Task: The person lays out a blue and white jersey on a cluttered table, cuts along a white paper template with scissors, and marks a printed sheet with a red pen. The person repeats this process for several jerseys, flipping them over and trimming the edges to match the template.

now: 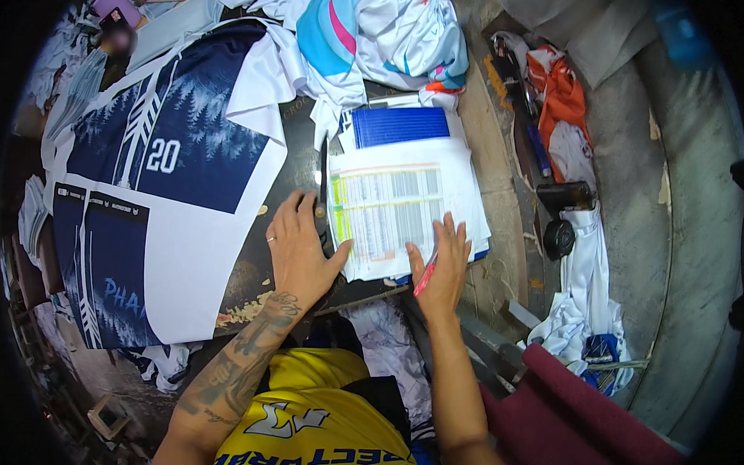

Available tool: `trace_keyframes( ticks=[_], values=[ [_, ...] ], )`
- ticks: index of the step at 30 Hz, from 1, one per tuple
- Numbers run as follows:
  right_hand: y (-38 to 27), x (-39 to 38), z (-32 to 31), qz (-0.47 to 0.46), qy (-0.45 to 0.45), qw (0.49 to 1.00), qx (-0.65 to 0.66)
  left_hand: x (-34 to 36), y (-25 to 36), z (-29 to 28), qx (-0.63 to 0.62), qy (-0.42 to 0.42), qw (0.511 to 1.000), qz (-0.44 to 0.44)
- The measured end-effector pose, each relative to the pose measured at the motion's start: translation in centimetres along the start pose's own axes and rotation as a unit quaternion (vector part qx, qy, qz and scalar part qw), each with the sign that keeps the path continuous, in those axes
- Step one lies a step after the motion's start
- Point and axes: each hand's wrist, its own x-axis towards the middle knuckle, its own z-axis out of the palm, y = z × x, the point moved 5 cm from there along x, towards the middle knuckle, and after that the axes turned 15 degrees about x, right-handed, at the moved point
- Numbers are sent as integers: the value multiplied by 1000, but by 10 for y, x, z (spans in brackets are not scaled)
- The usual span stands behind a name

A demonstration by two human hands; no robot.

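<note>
A printed sheet (pixel 381 212) with a table and yellow and green highlighted rows lies on top of a stack of papers on the dark table. My left hand (pixel 299 245) rests with fingers spread at the sheet's left side, its thumb against the lower left edge. Over the sheet's lower right corner is my right hand (pixel 443 272), with a red-pink pen (pixel 425 275) held between thumb and palm. Behind the sheet, a blue notebook or folder (pixel 400 128) shows on the stack.
Dark blue printed fabric panels (pixel 199 128) with white borders spread across the table's left. White and turquoise cloth (pixel 387 36) is heaped at the back. At right, an orange cloth (pixel 557 100) and a round black object (pixel 558 239) lie beyond the table edge. Maroon fabric (pixel 578 420) sits at lower right.
</note>
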Motion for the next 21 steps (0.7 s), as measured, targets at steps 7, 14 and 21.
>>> trace_keyframes(
  ticks=[7, 14, 21],
  values=[
    [5, -12, -5, 45, 10, 999, -1, -25, -38, 24, -9, 16, 999, 41],
    [23, 12, -36, 54, 158, 986, 28, -35, -49, 10, 13, 70, 997, 22],
    [43, 31, -40, 82, 204, 970, 102, -20, -46, 8, 20, 10, 998, -60]
  ],
)
